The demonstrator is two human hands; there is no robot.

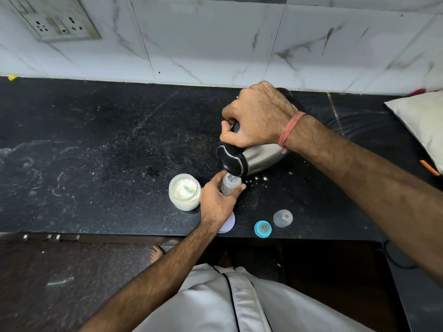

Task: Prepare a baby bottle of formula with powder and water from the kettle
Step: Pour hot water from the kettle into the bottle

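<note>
My right hand [256,116] grips the black handle of a steel kettle [259,159], which is tipped to the left with its black-lidded spout right over the mouth of a small clear baby bottle [230,184]. My left hand [217,200] is wrapped around that bottle, which stands upright on the black counter [107,152]. An open jar of white formula powder [184,191] with a scoop inside stands just left of my left hand. The bottle's blue ring with teat [263,228] and its clear cap [283,218] lie apart on the counter near the front edge.
A round white lid [229,224] lies partly under my left wrist. Spilled powder specks [260,179] dot the counter beside the bottle. A white cushion [424,121] sits at the far right. A wall socket [55,20] is on the marble wall, upper left.
</note>
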